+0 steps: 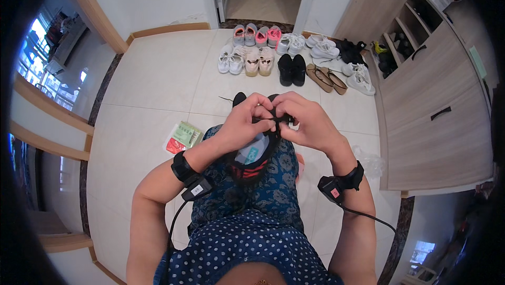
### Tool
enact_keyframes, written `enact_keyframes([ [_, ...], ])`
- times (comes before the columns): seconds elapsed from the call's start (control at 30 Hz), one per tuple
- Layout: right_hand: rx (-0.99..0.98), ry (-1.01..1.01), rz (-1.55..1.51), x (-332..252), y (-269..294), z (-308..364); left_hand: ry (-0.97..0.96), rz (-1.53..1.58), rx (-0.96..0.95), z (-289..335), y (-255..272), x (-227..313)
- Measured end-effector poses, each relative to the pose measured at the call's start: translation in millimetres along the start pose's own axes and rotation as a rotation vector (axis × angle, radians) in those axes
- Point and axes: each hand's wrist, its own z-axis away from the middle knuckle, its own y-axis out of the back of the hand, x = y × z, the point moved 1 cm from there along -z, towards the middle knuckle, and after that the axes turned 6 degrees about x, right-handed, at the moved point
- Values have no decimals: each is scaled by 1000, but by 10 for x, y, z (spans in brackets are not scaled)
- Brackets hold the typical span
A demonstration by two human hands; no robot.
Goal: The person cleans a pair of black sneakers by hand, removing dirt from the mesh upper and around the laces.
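A black shoe (248,173) with red stripes and a grey insole lies across my lap, its opening toward me. My left hand (244,119) is closed, thumb and fingertips pinched over the front of the shoe at a black shoelace. Close against it, my right hand (307,119) pinches at the same spot, fingers bent. The fingertips of both hands nearly meet, and they hide most of the lacing. Past my left hand, the tip of another black shoe (240,97) shows, with a thin dark lace end beside it.
Several pairs of shoes (265,58) stand in rows before the doorway. A wooden shoe cabinet (436,111) lines the right side. A green and red packet (184,136) lies on the tiles to the left, a clear plastic bag (371,162) to the right. Cables run from both wrist devices.
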Motion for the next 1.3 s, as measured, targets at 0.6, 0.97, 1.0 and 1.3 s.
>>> enact_keyframes([
  [0.6,329,-57,-78,206,-33,40,-67,-15,128,-92,55,111],
  [0.97,177,-414,-572,320,-206,59,-28,184,77,-131,75,125],
  [1.0,238,-418,-665,307,-232,47,-28,183,76,-133,80,110],
  [1.3,257,-445,-747,530,-335,65,-95,199,90,-225,76,81],
])
